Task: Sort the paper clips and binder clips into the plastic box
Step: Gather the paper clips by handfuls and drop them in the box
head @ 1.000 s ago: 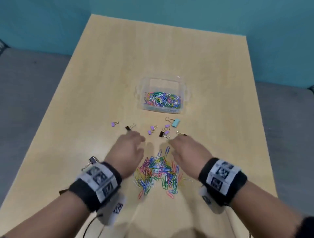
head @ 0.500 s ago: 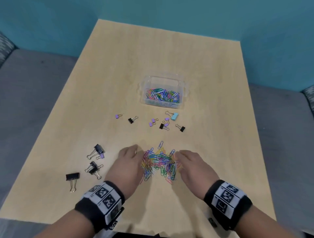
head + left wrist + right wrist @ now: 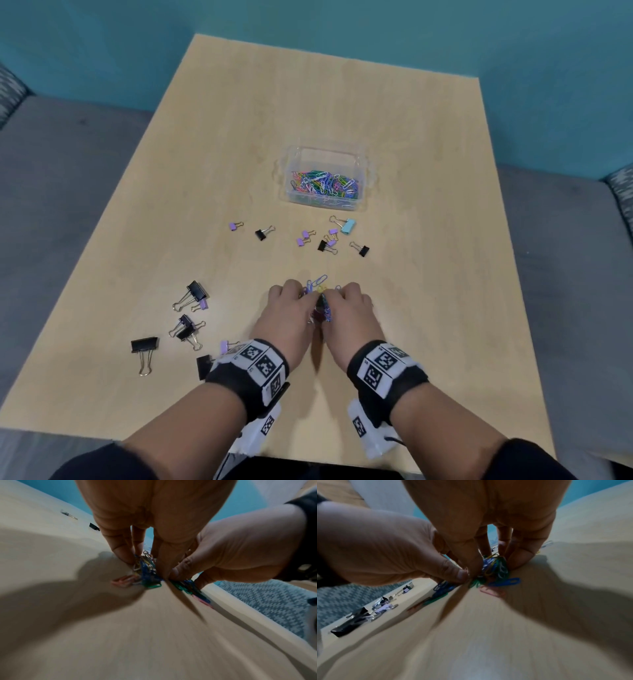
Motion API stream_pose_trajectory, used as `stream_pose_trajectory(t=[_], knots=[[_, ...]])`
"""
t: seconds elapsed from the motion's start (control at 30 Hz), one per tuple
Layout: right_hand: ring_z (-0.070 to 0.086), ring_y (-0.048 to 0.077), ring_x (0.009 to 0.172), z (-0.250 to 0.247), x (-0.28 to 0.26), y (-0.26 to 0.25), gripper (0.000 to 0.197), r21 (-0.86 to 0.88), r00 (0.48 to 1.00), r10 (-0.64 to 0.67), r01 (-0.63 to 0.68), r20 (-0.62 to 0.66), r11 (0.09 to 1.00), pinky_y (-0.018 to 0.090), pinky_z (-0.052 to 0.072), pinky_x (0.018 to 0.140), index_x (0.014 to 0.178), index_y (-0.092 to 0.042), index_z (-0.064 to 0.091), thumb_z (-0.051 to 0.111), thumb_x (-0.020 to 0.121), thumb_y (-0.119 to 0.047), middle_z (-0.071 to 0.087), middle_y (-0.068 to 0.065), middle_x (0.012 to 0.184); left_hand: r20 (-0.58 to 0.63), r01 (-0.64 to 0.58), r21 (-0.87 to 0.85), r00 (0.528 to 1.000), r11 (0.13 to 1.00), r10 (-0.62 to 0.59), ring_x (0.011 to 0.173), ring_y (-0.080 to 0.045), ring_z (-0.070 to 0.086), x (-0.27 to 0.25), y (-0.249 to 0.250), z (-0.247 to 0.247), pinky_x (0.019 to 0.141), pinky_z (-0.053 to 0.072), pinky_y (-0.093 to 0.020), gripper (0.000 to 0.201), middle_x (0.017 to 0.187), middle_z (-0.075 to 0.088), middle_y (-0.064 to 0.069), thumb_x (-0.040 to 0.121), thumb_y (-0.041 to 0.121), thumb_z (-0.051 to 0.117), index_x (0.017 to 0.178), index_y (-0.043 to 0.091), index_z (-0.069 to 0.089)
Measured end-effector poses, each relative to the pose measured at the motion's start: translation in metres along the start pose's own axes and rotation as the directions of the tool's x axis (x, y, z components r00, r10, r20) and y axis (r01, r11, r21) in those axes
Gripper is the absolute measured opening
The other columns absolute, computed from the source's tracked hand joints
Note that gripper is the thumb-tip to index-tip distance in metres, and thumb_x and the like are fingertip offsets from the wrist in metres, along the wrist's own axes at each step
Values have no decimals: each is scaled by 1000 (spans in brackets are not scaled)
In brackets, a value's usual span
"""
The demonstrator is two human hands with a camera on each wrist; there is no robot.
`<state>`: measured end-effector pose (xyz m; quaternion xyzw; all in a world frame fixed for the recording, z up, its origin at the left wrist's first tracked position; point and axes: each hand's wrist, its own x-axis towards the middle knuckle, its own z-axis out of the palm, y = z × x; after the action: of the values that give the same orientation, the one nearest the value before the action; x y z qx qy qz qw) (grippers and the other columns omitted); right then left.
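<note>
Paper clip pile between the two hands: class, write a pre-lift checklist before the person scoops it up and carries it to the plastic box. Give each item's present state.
1. Left hand and right hand press the paper clip pile from both sides: ok.
2. Whole pile inside the grip: not ok; a pink clip and a blue clip lie loose outside it.
3. Plastic box open on top: ok.
4. Room left in the box: ok.
5. Path to the box clear: not ok; small binder clips lie on the table between.
6. Grip firm enough to lift: cannot tell.
</note>
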<state>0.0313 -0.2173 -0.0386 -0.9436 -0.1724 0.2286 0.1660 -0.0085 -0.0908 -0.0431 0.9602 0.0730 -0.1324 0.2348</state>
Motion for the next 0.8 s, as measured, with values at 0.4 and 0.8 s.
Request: stream_pose_trajectory(t=[0.4,0.8], knots=[[49,28,77,-13,12,16,10,28,1000,27,-27,8,999,36,44,66,95,-15,51,50,87,-9,46,3,93,-40,52,-120,998,991,-58,86,-28,56,13,-7,-9,70,45,-33,17,98,56,-6,89,13,55,98,17,68],[60,26,58,-33,15,28,16,425,970,203,-241,133,873,37,53,58,69,-20,55,54,77,-6,58,-1,64,99,263,-468,964,843,-246,66,-20,63,20,-19,-26,66,54,-33,18,67,62,6,74,3,60,72,19,68]])
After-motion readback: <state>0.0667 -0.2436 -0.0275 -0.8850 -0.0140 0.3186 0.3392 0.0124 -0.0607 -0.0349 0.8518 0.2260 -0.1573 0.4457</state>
